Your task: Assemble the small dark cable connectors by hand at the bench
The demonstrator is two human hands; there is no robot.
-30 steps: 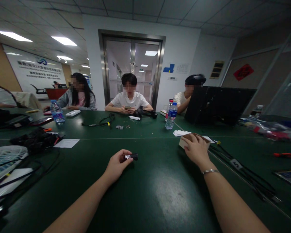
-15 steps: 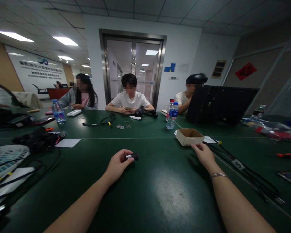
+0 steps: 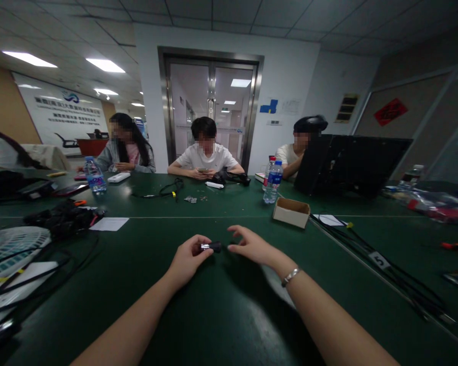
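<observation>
My left hand (image 3: 190,258) is closed around a small flashlight (image 3: 215,247), black with a shiny silver band; its flared black end points right, and my fingers hide the other end. Just right of it is my right hand (image 3: 250,245), thumb and fingers apart, holding nothing. A small gap separates its fingertips from the flashlight. Beyond my right hand, an open cardboard box (image 3: 291,217) rests on the green table (image 3: 213,325). The inside bottom of the box is mostly hidden.
Bottles (image 3: 273,183) stand behind the box, near a black monitor (image 3: 351,165). Black cables (image 3: 374,259) run along the right side. At left are a fan (image 3: 19,249), a white paper (image 3: 109,224) and black gear (image 3: 63,217). Several people sit across the table.
My right hand has left the box and moved left toward the flashlight, its fingers opening. The box now sits slightly further left and turned. My left hand keeps hold of the flashlight.
</observation>
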